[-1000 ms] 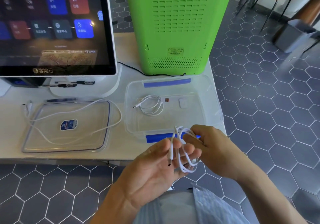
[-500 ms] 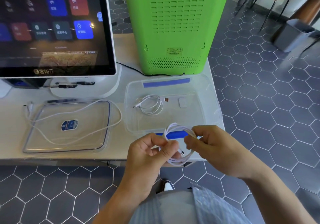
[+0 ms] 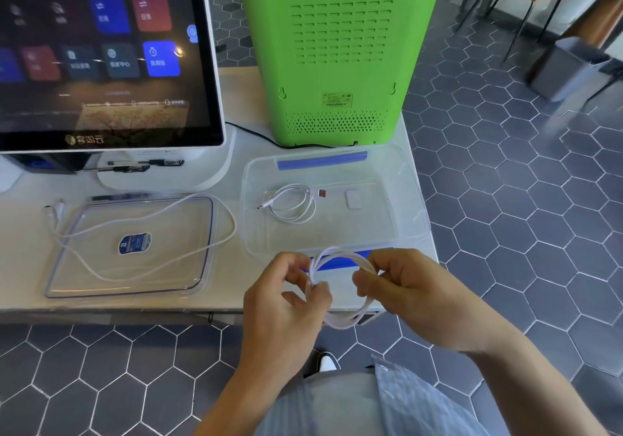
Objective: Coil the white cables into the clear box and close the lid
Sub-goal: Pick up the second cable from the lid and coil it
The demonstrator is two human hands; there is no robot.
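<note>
I hold a coiled white cable [image 3: 340, 319] between both hands, just in front of the near edge of the clear box [image 3: 409, 199]. My left hand [image 3: 286, 307] pinches the coil's left side and my right hand [image 3: 411, 294] grips its right side. The open box has blue clips at its front and back and holds another coiled white cable [image 3: 291, 203] and a small white adapter [image 3: 352, 198]. The clear lid [image 3: 199, 267] lies flat to the left of the box. A third white cable [image 3: 145, 216] sprawls loose across the lid.
A large touchscreen monitor [image 3: 108, 54] stands at the back left on a white base. A green appliance [image 3: 340, 51] stands right behind the box, with a black cord beside it. The white table's edge [image 3: 101, 311] runs below the lid; hexagon floor tiles lie beyond.
Both hands rose with the cable from below the table edge to the box's front clip. The loose loops have been drawn into a rounder coil held on both sides.
</note>
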